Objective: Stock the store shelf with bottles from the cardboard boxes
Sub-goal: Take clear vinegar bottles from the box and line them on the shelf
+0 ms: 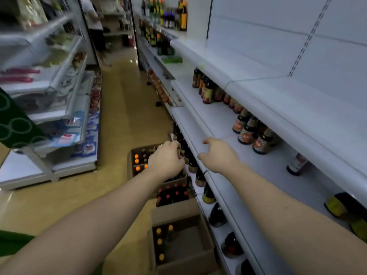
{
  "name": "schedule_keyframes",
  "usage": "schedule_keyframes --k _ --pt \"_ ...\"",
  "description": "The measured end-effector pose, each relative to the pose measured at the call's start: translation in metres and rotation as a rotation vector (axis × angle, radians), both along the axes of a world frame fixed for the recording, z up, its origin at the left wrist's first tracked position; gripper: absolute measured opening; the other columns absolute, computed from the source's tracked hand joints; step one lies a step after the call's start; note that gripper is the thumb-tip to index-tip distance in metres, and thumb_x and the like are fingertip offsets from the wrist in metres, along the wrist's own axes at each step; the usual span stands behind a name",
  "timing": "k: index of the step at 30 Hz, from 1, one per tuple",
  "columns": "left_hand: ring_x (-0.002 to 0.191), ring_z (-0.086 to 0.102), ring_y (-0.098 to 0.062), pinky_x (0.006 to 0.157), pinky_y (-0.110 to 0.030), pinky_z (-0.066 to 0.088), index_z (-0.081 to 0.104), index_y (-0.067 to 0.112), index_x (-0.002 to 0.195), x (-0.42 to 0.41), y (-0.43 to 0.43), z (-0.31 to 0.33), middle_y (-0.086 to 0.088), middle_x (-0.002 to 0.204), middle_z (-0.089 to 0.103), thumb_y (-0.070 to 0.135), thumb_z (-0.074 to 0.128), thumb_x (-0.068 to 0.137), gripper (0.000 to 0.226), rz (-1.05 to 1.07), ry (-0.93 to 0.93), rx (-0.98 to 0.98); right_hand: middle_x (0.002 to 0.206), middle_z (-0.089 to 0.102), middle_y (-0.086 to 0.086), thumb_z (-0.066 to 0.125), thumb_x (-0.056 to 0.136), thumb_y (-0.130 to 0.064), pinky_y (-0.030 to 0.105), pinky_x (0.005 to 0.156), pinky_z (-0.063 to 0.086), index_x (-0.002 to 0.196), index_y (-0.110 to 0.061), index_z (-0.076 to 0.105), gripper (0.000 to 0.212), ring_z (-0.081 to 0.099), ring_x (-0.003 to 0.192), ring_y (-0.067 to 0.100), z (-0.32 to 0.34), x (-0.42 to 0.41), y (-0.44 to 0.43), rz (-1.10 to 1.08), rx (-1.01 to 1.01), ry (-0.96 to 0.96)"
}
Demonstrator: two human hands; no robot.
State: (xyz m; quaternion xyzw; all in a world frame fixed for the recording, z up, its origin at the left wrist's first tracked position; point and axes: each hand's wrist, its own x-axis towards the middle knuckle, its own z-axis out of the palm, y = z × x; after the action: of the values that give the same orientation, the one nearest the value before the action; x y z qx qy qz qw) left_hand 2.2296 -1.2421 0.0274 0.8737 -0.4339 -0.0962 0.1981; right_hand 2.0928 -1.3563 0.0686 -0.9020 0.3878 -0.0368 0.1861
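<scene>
1. Dark glass bottles with orange caps (137,161) stand in an open brown cardboard box (130,167) on the floor, just beside the white metal store shelf (194,124). More dark labelled bottles (248,130) stand at the back of its board.
2. Our left hand (166,159) is above that box, fingers curled downward; we cannot tell whether it grips anything.
3. Our right hand (216,155) is at the shelf's front edge, fingers loose, holding nothing.

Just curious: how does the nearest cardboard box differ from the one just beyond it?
The nearest box is nearly empty, with a few orange-capped bottles along its left side; the next box is packed with red-capped bottles. Both are open cardboard, on the floor beside the shelf.
</scene>
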Motion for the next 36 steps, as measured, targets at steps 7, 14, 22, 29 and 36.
schedule_keyframes --k 7,14,22,29,36 --pt "0.121 0.053 -0.024 0.086 -0.046 0.056 0.052 0.022 0.136 0.078 0.016 -0.085 0.001 0.128 0.054 0.033 0.061 0.093 0.045 -0.050 0.084 0.134 0.137 0.055 0.008 0.062 0.095 -0.037 0.040 0.089 0.055 0.149 -0.023 0.045 0.058 0.060 0.115 0.030 -0.085 0.067 0.010 -0.058 0.128 0.116" --pt "0.125 0.050 -0.027 0.091 -0.043 0.053 0.049 0.021 0.138 0.113 0.039 -0.167 -0.002 0.132 0.052 0.032 0.062 0.095 0.047 -0.065 0.175 0.308 0.126 0.059 0.011 0.062 0.094 -0.029 0.044 0.092 0.054 0.147 -0.021 0.047 0.056 0.060 0.115 0.033 -0.176 0.093 0.013 -0.047 0.246 0.234" --pt "0.128 0.045 -0.027 0.091 -0.044 0.051 0.045 0.021 0.144 0.095 0.069 -0.297 -0.003 0.140 0.049 0.028 0.056 0.098 0.048 -0.015 0.337 0.493 0.142 0.049 0.008 0.062 0.097 -0.038 0.042 0.083 0.057 0.152 -0.026 0.037 0.061 0.060 0.114 0.032 -0.315 0.094 0.018 0.089 0.359 0.428" --pt "0.123 0.050 -0.027 0.090 -0.046 0.053 0.048 0.022 0.136 0.048 0.087 -0.436 -0.003 0.133 0.053 0.035 0.057 0.095 0.044 0.091 0.423 0.612 0.143 0.053 0.005 0.061 0.099 -0.039 0.043 0.090 0.055 0.153 -0.034 0.036 0.059 0.058 0.119 0.032 -0.461 0.086 0.009 0.176 0.464 0.533" --pt "0.124 0.052 -0.029 0.088 -0.044 0.051 0.044 0.026 0.140 0.009 0.097 -0.593 -0.004 0.134 0.052 0.032 0.059 0.098 0.045 0.128 0.537 0.741 0.140 0.057 0.005 0.056 0.101 -0.039 0.042 0.094 0.052 0.153 -0.035 0.037 0.056 0.057 0.123 0.031 -0.626 0.096 0.007 0.221 0.478 0.588"
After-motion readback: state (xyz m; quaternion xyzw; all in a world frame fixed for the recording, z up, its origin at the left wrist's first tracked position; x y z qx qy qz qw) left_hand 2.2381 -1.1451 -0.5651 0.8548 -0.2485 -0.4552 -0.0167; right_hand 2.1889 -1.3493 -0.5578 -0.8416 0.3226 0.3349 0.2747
